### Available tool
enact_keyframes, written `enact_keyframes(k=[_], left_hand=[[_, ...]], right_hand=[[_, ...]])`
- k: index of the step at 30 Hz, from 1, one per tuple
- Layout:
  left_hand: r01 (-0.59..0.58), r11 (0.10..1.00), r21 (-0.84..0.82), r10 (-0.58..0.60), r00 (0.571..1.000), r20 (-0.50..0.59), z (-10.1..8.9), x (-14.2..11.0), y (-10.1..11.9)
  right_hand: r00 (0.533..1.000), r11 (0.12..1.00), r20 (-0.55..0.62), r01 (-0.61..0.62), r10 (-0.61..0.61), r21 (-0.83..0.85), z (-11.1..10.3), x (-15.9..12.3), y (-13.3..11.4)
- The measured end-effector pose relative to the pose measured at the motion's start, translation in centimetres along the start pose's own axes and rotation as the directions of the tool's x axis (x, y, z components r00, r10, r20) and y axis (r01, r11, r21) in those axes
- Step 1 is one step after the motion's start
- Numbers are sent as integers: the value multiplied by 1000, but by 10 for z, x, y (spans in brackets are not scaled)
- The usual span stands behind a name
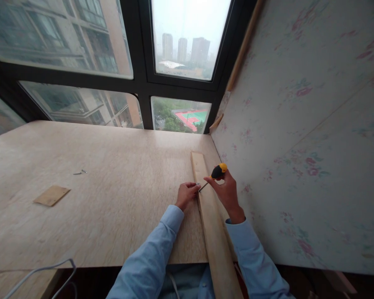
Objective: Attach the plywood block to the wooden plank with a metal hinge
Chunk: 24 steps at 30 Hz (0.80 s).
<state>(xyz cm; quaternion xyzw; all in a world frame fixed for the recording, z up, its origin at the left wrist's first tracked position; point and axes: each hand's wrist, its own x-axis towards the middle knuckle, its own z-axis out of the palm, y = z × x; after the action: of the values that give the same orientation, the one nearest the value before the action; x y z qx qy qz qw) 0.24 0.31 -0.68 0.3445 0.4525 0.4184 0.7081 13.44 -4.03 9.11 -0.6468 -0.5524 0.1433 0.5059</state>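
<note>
The right of the frame is filled by the wall (336, 104), covered in faded pink flowers, and the middle and left are taken up by the pale counter (121, 207). Along the top, a dark-framed window (141, 50) is seen, with buildings and a red and green court framed in its panes. And here is the plank (215, 232), laid lengthwise right of centre, its far end rested on the counter, its near end carried past the front edge to the bottom of the frame. Blue sleeves (149, 253) are stretched in from below on both sides of it. At lower left, a grey cable (70, 261) is looped over the edge.

Now the hands! By the right hand (228, 192), the screwdriver (219, 170) is firmly gripped, fingers closed on it, the shaft slanted down to the plank's left edge. There the left hand (186, 195) is set, fingers bent close together; a shiny bit (197, 184) is glimpsed at the tips, though whether it is pinched cannot be told.

Far left, a flat wood piece (52, 196) is seen, and just above it, two thin metal pins (77, 173) are spotted.
</note>
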Motion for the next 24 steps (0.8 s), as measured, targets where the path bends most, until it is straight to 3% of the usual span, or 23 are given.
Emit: enact_keyframes(k=[3,7,10,13,16,20,22,24], left_hand=[[28,999,-31,-28,1000,9,0,-2,3],[36,999,-38,-35,999,29,-1,-1,3],[31,999,-32,-30,999,37,-2,0,3],[36,999,-38,-35,999,30,-3,1,2],[41,998,-48,-41,999,0,-2,2,1],[33,998,-45,-33,999,-18,-1,2,1],[24,999,-41,-25,1000,-18,0,2,1],[21,999,-36,-22,999,-24,0,1,1]], right_hand=[[1000,1000,-18,-15,14,-19,5,0,2],[986,934,168,-65,6,352,5,-2,4],[957,879,288,-114,-28,464,2,-2,2],[960,906,278,-100,-21,412,2,-1,-1],[993,969,110,-63,38,241,5,1,-5],[996,999,-71,-47,46,-22,7,1,-7],[997,998,-60,-55,53,-36,7,-1,-5],[999,996,8,-51,50,69,7,-4,-2]])
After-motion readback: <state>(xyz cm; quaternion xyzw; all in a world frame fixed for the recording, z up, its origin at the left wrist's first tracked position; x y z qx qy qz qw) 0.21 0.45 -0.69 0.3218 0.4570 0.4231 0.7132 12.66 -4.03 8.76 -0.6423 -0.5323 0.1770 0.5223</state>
